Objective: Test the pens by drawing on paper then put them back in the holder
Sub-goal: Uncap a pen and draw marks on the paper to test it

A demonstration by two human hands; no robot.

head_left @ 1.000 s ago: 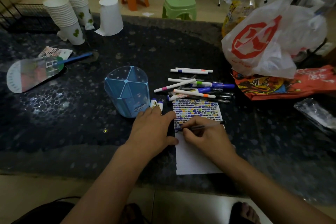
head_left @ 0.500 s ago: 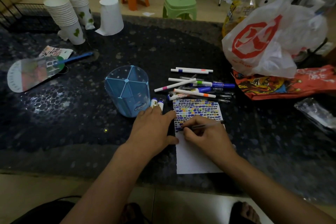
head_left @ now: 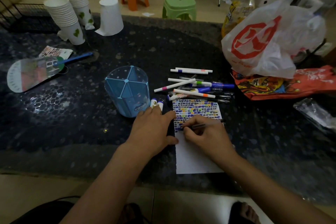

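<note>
The right hand (head_left: 205,135) pinches a thin dark pen (head_left: 203,125), tip on the white paper sheet (head_left: 198,158), whose upper half is filled with coloured test marks; the left hand (head_left: 154,129), fingers flat, steadies the sheet's edge. The translucent blue divided pen holder (head_left: 127,91) looks empty and a loose pile of pens (head_left: 196,87) lies on the dark surface (head_left: 72,114) beyond the sheet, so returning them appears largely undone.

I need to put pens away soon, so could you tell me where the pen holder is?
The blue pen holder stands upright on the dark table, just beyond the left hand and left of the pile of pens.
</note>
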